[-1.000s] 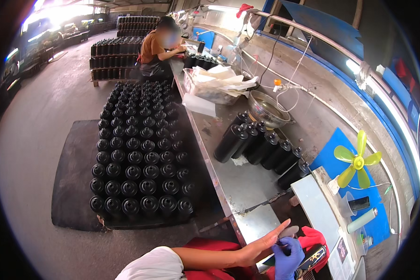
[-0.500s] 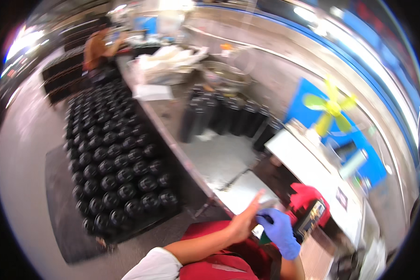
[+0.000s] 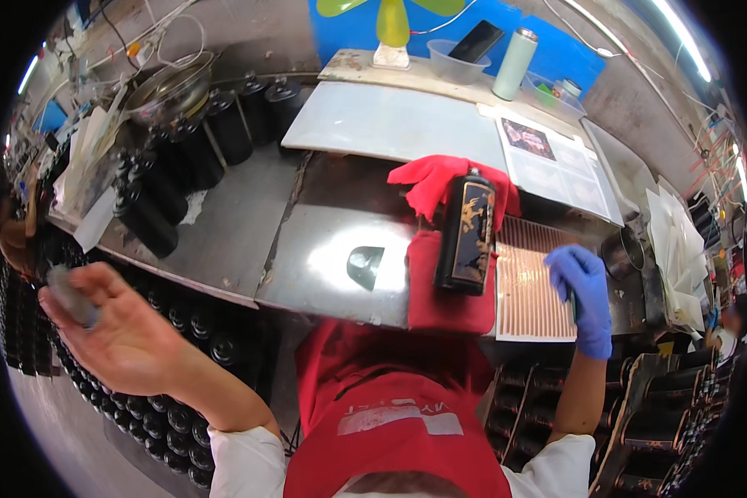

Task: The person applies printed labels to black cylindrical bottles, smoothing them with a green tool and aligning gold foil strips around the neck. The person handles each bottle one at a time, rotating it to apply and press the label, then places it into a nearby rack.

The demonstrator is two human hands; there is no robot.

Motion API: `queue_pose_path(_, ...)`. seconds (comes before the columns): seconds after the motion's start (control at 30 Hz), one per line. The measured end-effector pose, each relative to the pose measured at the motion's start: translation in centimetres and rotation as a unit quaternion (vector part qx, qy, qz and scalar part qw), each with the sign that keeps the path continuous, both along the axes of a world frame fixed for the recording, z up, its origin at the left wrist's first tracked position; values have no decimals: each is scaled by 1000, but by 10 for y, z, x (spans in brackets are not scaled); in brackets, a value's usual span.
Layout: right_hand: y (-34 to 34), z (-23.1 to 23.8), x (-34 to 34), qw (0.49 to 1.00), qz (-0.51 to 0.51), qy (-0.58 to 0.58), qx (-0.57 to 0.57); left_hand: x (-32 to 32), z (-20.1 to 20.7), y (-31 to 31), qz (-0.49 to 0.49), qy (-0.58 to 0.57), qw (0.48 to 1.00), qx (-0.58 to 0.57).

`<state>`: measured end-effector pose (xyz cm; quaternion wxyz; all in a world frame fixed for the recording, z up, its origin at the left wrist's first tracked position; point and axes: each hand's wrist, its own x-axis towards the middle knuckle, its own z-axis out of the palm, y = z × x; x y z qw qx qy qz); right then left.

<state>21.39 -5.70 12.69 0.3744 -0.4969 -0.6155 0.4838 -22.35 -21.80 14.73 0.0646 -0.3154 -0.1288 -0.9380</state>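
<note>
My bare left hand (image 3: pixel 116 336) is raised at the left, past the table edge, with its fingers around a small greyish piece (image 3: pixel 76 300), blurred. My right hand (image 3: pixel 588 299), in a blue glove, is over a sheet of copper-striped strips (image 3: pixel 533 282). Its fingers are curled, and a thin dark green edge (image 3: pixel 571 304) shows under them; most of that piece is hidden. Left of this hand a black bottle with a gold-patterned label (image 3: pixel 471 236) lies tilted on a red cloth (image 3: pixel 440 303). A dark green scraper-like piece (image 3: pixel 363 267) rests on the shiny metal tabletop.
Several black bottles (image 3: pixel 145 207) stand at the table's left, before a metal basin (image 3: pixel 170 87). Behind are a white board (image 3: pixel 398 124), a yellow-green fan (image 3: pixel 393 25), a flask (image 3: pixel 515 65) and a printed sheet (image 3: pixel 556 158). Racked bottles (image 3: pixel 170 432) fill the space below left.
My view has swung right to face the table. My hands, close together before, are now far apart: the left out to the left with the greyish piece, the right over the striped sheet.
</note>
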Motion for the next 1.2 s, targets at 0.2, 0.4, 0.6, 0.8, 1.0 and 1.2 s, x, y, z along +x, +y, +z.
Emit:
queue_pose_path(0.2,78,-81,48,906,-116,287,-289,132,-114,107,-174,394,755,-494)
queue_pose_path(0.4,85,-109,110,902,-130,324,-252,203,-124,167,-211,532,619,-537)
queue_pose_path(0.6,105,-80,169,909,-244,299,-156,162,-132,165,-404,435,565,-573)
queue_pose_path(0.8,44,-127,257,861,-486,41,-140,51,-86,163,-85,242,740,-622)
queue_pose_path(1.0,47,-168,275,897,-414,-126,-93,-66,-35,144,133,294,743,-587)
queue_pose_path(1.2,109,-182,272,884,-373,-263,-96,84,-85,201,-196,115,811,-540)
